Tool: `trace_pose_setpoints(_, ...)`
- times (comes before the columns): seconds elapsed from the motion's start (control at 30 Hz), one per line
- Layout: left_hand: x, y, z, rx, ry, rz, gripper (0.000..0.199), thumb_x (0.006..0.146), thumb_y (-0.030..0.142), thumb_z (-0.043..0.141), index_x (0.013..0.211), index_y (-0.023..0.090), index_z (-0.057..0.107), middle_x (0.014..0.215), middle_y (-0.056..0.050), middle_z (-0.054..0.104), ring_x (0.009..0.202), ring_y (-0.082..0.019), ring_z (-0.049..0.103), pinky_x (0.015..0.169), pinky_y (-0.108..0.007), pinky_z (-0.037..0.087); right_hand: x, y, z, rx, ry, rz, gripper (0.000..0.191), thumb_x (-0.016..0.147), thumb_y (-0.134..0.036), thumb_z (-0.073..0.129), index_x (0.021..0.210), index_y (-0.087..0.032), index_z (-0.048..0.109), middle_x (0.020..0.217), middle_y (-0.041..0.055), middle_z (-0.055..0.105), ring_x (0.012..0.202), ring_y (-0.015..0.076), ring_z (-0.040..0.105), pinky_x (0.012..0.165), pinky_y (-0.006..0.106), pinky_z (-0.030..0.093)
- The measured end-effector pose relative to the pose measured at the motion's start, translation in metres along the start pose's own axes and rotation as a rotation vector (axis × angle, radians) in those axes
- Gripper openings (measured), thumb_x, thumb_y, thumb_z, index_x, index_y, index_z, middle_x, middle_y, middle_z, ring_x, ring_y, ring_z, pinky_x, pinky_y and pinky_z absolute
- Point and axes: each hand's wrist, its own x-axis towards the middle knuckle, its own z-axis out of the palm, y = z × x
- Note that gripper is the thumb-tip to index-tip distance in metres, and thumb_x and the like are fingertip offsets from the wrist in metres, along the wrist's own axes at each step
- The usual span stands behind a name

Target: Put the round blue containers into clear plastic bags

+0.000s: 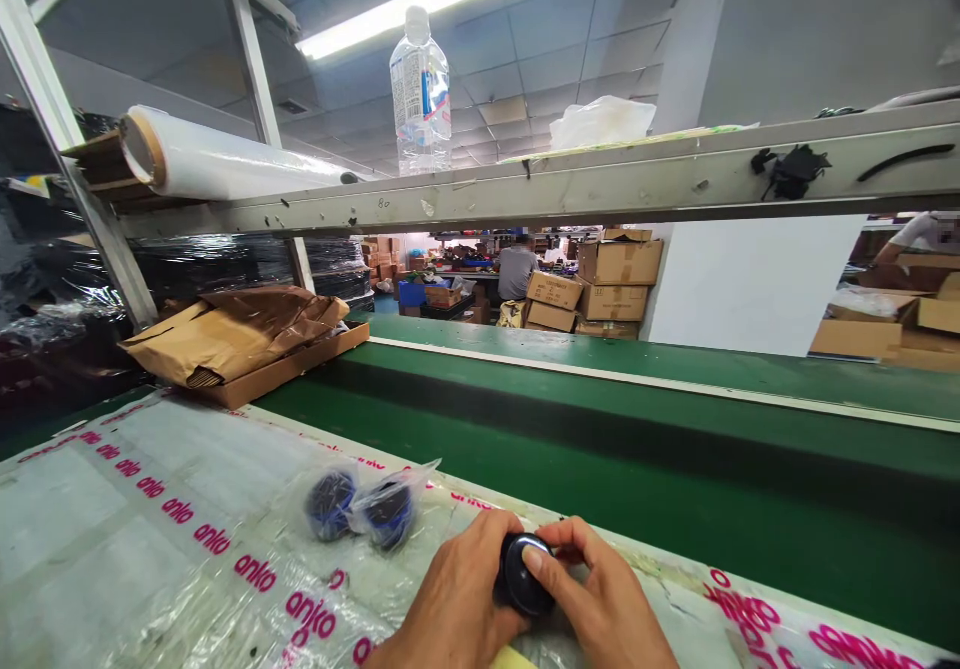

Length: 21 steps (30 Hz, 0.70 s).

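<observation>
Left and right grip are both on the same prize: the left hand (459, 581) curls round one side of a round black piece (531, 589), and the right hand (611, 594) takes the other, its thumb pressed on the glossy dark top, fingers bent behind. Clasped from two sides, that piece sits low at the near edge of the view, over the table (60, 524) with its clear plastic cover and pink "anko" lettering. A yellow scrap (513, 659) peeks out just below the hands!

Off to the left, near but apart from the left hand, two blue-and-black round pieces (388, 514) lie side by side in clear bags. Beyond the table runs a long green belt (600, 424), and at its left, a shallow cardboard tray (292, 361) piled with brown paper (225, 334). Up top, the shelf (480, 197) carries a clear bottle (420, 99) and a roll of film (232, 157). Far back, a person in grey (517, 269) sits beside stacked cartons (619, 264).
</observation>
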Motion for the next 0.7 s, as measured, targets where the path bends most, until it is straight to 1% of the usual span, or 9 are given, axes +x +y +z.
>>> trace_pose_setpoints(0.07,0.001,0.001,-0.001,0.0,0.005,-0.008,0.045,0.066,0.01,0.075,0.107,0.023,0.059,0.106,0.0,0.072,0.095,-0.023,0.067,0.077,-0.028,0.044,0.001,-0.001,0.0,0.019,-0.004,0.054,0.04,0.087,-0.06,0.056,0.083,-0.022,0.067,0.082,0.0037,0.071,0.078,0.0249,0.062,0.069,0.032,0.045)
trace_pose_setpoints(0.13,0.001,-0.001,0.0,-0.002,0.013,-0.027,0.049,0.063,0.008,0.076,0.106,0.023,0.06,0.103,0.001,0.072,0.093,-0.022,0.067,0.076,-0.027,0.044,0.001,-0.003,0.001,0.048,-0.006,0.091,0.042,0.088,-0.062,0.055,0.082,-0.022,0.068,0.081,0.0036,0.071,0.078,0.0248,0.062,0.069,0.032,0.045)
trace_pose_setpoints(0.3,0.003,-0.014,0.002,-0.048,0.022,0.033,0.047,0.065,0.013,0.075,0.107,0.027,0.06,0.101,0.005,0.073,0.091,-0.02,0.067,0.076,-0.026,0.044,0.0,-0.007,0.004,-0.038,0.034,-0.016,0.031,0.083,-0.051,0.065,0.092,-0.021,0.067,0.089,0.0037,0.072,0.083,0.0248,0.062,0.077,0.035,0.046)
trace_pose_setpoints(0.33,0.004,-0.015,0.002,-0.048,0.02,0.032,0.048,0.064,0.012,0.075,0.107,0.027,0.06,0.1,0.005,0.073,0.09,-0.02,0.067,0.076,-0.026,0.044,0.002,-0.008,0.003,-0.05,0.022,-0.016,0.031,0.085,-0.051,0.062,0.091,-0.021,0.068,0.088,0.0041,0.072,0.083,0.025,0.063,0.076,0.035,0.046)
trace_pose_setpoints(0.4,0.006,-0.012,-0.001,-0.046,-0.005,-0.005,0.053,0.058,0.007,0.074,0.106,0.025,0.06,0.1,0.004,0.073,0.091,-0.02,0.067,0.077,-0.026,0.044,0.006,-0.012,-0.004,-0.017,-0.021,0.058,0.039,0.089,-0.056,0.054,0.09,-0.02,0.069,0.088,0.0066,0.073,0.084,0.0273,0.064,0.068,0.035,0.048)
trace_pose_setpoints(0.5,0.01,-0.002,-0.005,-0.045,-0.043,-0.068,0.057,0.054,0.004,0.072,0.106,0.023,0.06,0.099,0.001,0.074,0.093,-0.022,0.066,0.079,-0.028,0.046,0.011,-0.026,-0.024,0.051,-0.001,0.157,0.051,0.09,-0.063,0.045,0.096,-0.02,0.071,0.102,0.0113,0.072,0.095,0.0308,0.066,0.058,0.032,0.05)
trace_pose_setpoints(0.57,0.012,0.002,-0.007,-0.022,-0.029,-0.09,0.057,0.056,0.005,0.071,0.11,0.022,0.061,0.103,-0.001,0.074,0.097,-0.024,0.065,0.085,-0.03,0.046,0.01,-0.04,-0.046,0.036,0.058,0.126,0.05,0.088,-0.063,0.049,0.102,-0.021,0.071,0.108,0.011,0.071,0.098,0.0302,0.066,0.061,0.032,0.052)
trace_pose_setpoints(0.63,0.012,0.0,-0.01,0.021,-0.015,-0.115,0.066,0.057,0.006,0.068,0.121,0.022,0.06,0.114,-0.004,0.072,0.107,-0.026,0.064,0.094,-0.034,0.046,0.001,-0.053,-0.074,-0.003,0.118,0.098,0.049,0.085,-0.064,0.054,0.105,-0.023,0.071,0.102,0.0091,0.072,0.095,0.029,0.065,0.064,0.033,0.052)
trace_pose_setpoints(0.7,0.008,-0.006,-0.014,0.048,-0.021,-0.114,0.078,0.059,0.007,0.067,0.134,0.022,0.054,0.128,-0.007,0.068,0.118,-0.028,0.061,0.103,-0.038,0.043,-0.017,-0.061,-0.105,-0.057,0.167,0.111,0.05,0.082,-0.066,0.058,0.106,-0.025,0.072,0.092,0.007,0.072,0.085,0.0269,0.065,0.064,0.032,0.052)
